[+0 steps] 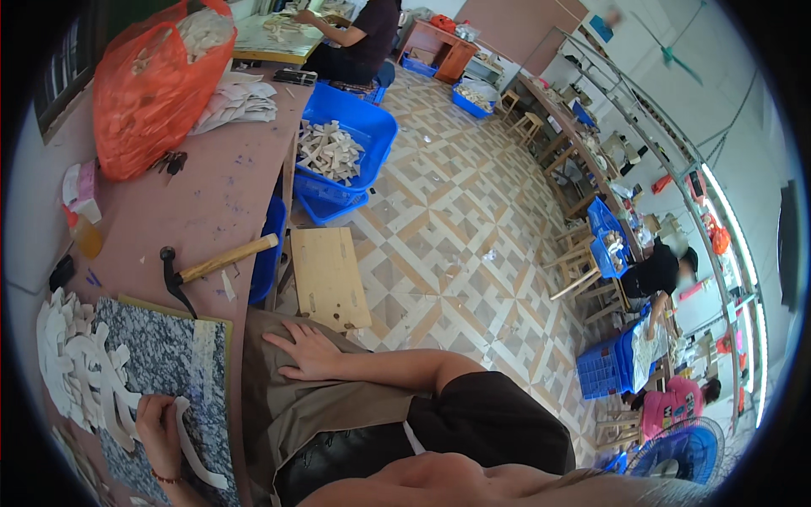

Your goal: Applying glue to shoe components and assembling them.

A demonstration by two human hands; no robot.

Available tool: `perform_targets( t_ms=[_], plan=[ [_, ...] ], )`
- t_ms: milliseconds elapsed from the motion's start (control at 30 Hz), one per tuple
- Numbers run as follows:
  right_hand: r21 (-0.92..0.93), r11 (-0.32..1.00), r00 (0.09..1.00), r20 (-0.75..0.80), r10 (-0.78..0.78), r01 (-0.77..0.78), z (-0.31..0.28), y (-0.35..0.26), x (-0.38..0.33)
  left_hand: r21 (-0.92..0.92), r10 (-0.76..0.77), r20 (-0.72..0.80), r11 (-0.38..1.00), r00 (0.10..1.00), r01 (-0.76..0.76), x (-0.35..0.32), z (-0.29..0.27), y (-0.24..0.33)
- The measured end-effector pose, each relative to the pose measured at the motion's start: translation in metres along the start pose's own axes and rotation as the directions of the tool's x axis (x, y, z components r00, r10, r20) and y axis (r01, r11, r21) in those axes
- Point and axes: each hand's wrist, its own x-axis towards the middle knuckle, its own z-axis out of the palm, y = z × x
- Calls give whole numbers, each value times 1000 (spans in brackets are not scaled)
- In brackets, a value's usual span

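My left hand (pixel 160 433), with a bracelet at the wrist, is over a speckled dark board (pixel 160 342) on the table. Its fingers are curled closed around the upper end of a curved white strip (pixel 201 456), though the exact contact is partly hidden. Just left of it lies a heap of similar white cut pieces (pixel 68 363), some overlapping the board's edge. My right hand (pixel 311 351) lies palm down on the brown apron (pixel 270 397) over my lap, fingers spread and holding nothing. A hammer (pixel 224 260) with a wooden handle rests beyond the board.
On the table (pixel 224 160) stand a red plastic bag (pixel 152 101) and an orange-capped bottle (pixel 86 237). Beside it are a blue tub (pixel 346 127) of cut pieces and a wooden bench (pixel 329 275). A person (pixel 363 38) works at the far table; others sit at right.
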Motion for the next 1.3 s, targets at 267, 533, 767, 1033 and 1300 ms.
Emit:
perform_targets(
  t_ms=[267, 533, 767, 1033, 1300],
  plan=[
    [50, 998, 999, -23, -37, 38, 10, -5, 7, 37, 76, 126, 996, 989, -82, -2, -3, -26],
    [98, 995, 1000, -12, -4, 6, 17, -3, 13, 174, 80, 116, 980, 990, -100, -5, -3, -68],
    [56, 998, 998, -64, 0, 3, 26, 3, 18, 273, 183, 169, 936, 968, -225, 9, -21, -30],
    [89, 996, 1000, -24, 12, -10, 26, 12, 21, -47, 534, -40, 843, 844, -536, 15, -2, -52],
    [103, 995, 999, -47, 6, -1, 23, 7, 21, 311, -31, 139, 950, 990, -14, 9, -18, -18]
  ],
)
